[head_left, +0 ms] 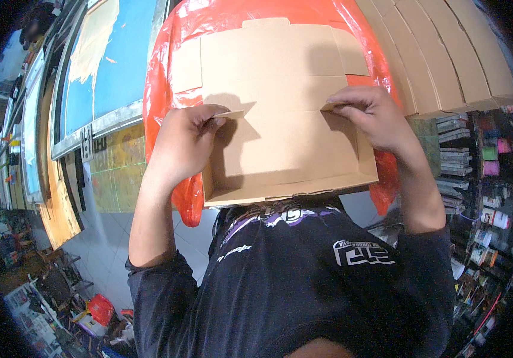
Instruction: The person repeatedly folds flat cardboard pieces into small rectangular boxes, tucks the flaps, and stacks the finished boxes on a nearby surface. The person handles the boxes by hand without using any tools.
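Observation:
A flat brown cardboard box blank (280,119), partly folded into a shallow tray, lies on an orange plastic bag (167,71) in front of my chest. My left hand (182,143) pinches a small side flap at the box's left edge. At the right edge my right hand (373,116) grips the matching flap and side wall. Both side flaps are bent inward over the box's floor. The near wall of the box stands up just above my dark shirt.
A stack of flat cardboard blanks (453,59) lies at the upper right. A blue board in a metal frame (110,65) leans at the left. Shelves of small goods (489,197) fill the right side. Cluttered floor items (95,313) sit at the lower left.

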`<state>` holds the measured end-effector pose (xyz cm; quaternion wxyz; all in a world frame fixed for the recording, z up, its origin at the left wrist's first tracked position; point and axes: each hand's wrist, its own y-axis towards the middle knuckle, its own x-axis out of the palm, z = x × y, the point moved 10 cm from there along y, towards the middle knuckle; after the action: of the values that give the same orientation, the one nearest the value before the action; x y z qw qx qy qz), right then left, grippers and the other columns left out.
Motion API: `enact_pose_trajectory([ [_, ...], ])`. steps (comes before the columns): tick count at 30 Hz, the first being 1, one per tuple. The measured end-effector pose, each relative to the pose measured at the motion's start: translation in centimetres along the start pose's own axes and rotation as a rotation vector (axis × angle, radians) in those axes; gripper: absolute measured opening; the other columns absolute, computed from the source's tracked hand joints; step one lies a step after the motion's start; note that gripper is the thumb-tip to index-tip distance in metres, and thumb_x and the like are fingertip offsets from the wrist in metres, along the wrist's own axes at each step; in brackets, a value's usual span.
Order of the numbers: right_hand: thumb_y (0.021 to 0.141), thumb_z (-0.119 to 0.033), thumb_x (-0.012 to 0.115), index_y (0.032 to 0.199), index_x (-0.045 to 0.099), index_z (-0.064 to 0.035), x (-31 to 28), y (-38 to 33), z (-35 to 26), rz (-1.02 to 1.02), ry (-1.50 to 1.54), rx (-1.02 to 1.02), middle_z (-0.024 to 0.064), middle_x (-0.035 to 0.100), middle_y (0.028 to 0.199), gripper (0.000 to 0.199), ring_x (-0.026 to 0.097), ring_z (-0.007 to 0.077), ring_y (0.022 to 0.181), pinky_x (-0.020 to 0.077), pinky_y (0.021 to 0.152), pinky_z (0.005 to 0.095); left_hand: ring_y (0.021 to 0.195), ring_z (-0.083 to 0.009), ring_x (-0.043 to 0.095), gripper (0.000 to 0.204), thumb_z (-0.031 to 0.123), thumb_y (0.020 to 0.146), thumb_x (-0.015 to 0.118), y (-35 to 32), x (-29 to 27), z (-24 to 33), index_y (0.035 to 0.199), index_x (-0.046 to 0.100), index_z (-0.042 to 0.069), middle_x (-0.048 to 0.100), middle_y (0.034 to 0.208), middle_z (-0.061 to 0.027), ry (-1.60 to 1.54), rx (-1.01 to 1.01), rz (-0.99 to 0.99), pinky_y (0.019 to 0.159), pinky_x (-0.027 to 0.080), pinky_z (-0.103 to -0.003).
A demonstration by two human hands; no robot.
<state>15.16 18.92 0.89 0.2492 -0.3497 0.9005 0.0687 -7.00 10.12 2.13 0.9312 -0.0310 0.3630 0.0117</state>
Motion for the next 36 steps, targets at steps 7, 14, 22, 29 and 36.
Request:
enact_pose_trajectory([
  [7,0.084,-0.002,0.056,0.109,0.061,0.0018,-0.3,0.2,-2.1,-0.141,-0.197,-0.123,0.0095,0.063,0.101,0.026,0.059,0.0166,0.096,0.0466,0.086,0.0276,0.085,-0.0182,0.064,0.025,0.009,0.088,0.056,0.5,-0.1,-1.0,0.109,0.06,-0.005,0.068,0.091,-0.0173,-0.097,0.015,-0.05,0.076,0.049,-0.029],
  [14,0.083,-0.028,0.067,0.118,0.057,-0.0002,-10.4,5.2,4.6,0.397,-0.344,0.169,0.0146,0.061,0.106,0.046,0.059,0.0239,0.097,0.0476,0.085,0.0346,0.082,-0.0212,0.064,0.042,0.027,0.088,0.062,6.3,-7.1,-7.9,0.112,0.057,-0.007,0.066,0.094,-0.016,0.02,-0.212,0.325,0.075,0.05,-0.033],
  [22,0.073,-0.033,0.073,0.114,0.06,0.0,-13.0,4.8,4.7,0.555,-0.597,0.199,0.0183,0.063,0.109,0.054,0.061,0.0304,0.102,0.048,0.088,0.0379,0.071,-0.0162,0.062,0.037,0.02,0.076,0.072,7.0,-8.1,-9.3,0.102,0.063,-0.005,0.067,0.082,-0.0116,0.014,-0.243,0.364,0.063,0.047,-0.027],
  [29,0.068,-0.019,0.08,0.11,0.06,0.0009,-10.2,6.9,3.7,0.387,-0.595,0.123,0.0051,0.058,0.087,0.05,0.056,0.0148,0.077,0.0478,0.07,0.0289,0.067,-0.0186,0.062,0.042,0.021,0.073,0.076,7.1,-6.2,-8.4,0.1,0.058,-0.006,0.065,0.081,-0.0136,0.022,-0.359,0.272,0.06,0.05,-0.031],
  [36,0.067,-0.012,0.081,0.097,0.061,-0.0008,-10.1,6.7,7.5,0.269,-0.265,0.347,0.0007,0.057,0.078,0.038,0.055,0.0119,0.073,0.0466,0.069,0.0272,0.066,-0.0165,0.061,0.046,0.022,0.069,0.081,8.3,-5.6,-10.3,0.095,0.056,-0.006,0.063,0.08,-0.0108,-0.047,-0.337,0.256,0.06,0.051,-0.03],
])
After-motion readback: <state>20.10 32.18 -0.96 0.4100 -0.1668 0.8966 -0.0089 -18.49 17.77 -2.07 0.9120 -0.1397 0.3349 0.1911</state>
